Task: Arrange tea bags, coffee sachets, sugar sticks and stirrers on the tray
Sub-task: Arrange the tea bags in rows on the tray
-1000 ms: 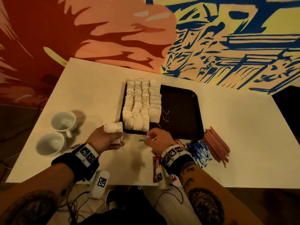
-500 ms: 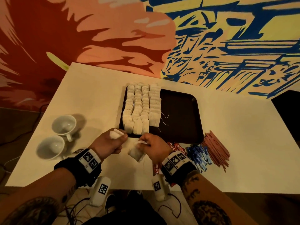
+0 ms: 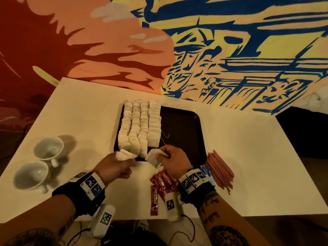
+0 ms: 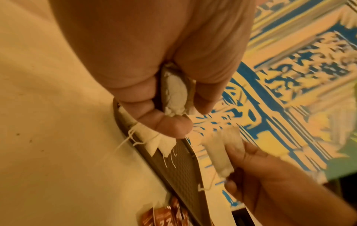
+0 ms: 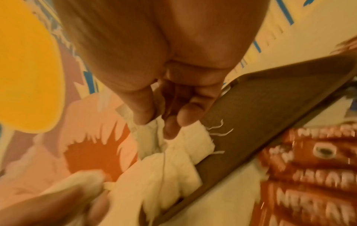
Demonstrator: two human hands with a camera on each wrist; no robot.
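Since a second ago the right hand (image 3: 174,159) has been brought up from the white surface (image 3: 248,157) to the near edge of the dark rectangular plastic tray (image 3: 182,128), its grip pinching one white paper tea bag (image 3: 153,158). The left hand's (image 3: 115,167) grip is kept clamped on a small bundle of tea bags (image 3: 124,155) beside it. Fourth row presumably being extended; red coffee sachets (image 3: 164,183), blue sugar sticks (image 3: 207,172) and reddish-brown stirrers (image 3: 221,168) are left off-tray.

Black wristbands (image 3: 83,194) with white square-code tags, tattooed forearms (image 3: 220,226), dangling white tagged modules (image 3: 103,221)
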